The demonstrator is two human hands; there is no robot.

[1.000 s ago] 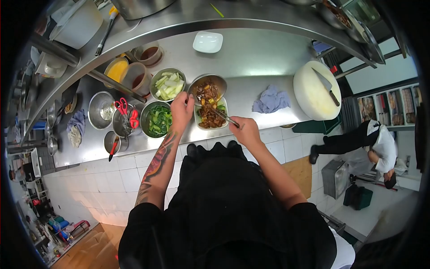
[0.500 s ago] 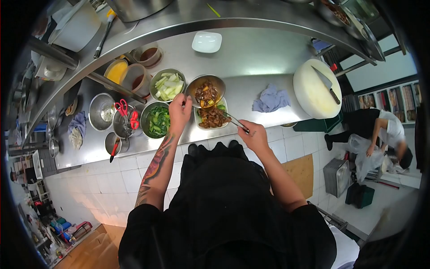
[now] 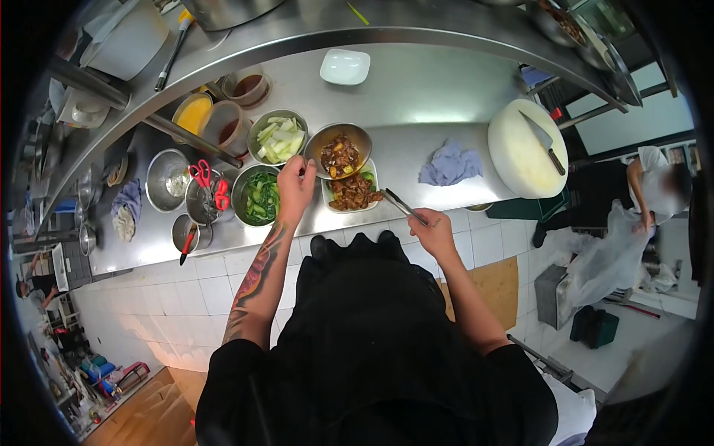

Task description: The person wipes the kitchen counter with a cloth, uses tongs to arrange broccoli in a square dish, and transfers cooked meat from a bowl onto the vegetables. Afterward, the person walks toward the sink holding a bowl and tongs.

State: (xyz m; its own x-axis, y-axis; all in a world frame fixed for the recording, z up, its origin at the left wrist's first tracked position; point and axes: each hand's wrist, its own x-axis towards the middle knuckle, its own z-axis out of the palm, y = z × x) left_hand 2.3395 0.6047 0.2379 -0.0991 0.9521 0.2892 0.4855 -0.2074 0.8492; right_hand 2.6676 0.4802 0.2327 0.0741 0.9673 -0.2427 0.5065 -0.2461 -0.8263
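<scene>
My left hand (image 3: 297, 181) is closed on the near left rim of a metal bowl (image 3: 360, 137) with brown sauced meat and yellow pieces. The bowl is held over the far edge of a white square dish (image 3: 375, 172), where more brown meat (image 3: 352, 194) lies with some green pieces. To the right of the dish, my right hand (image 3: 432, 227) grips metal tongs (image 3: 405, 208), whose tips are beside the dish's right edge. Left of my left hand are a bowl of leafy greens (image 3: 260, 198) and a bowl of pale green cut vegetable (image 3: 278, 139).
An empty white dish (image 3: 345, 67) lies farther back. At right are a blue cloth (image 3: 451, 163) and a round board (image 3: 517, 152) with a cleaver (image 3: 541, 137). Red scissors (image 3: 201, 175) rest in a left bowl. A person (image 3: 654, 182) handles plastic sheeting at far right.
My right hand and the tongs have moved right, off the meat in the dish. The metal bowl has shifted slightly left. The person at far right has moved and lifted the plastic.
</scene>
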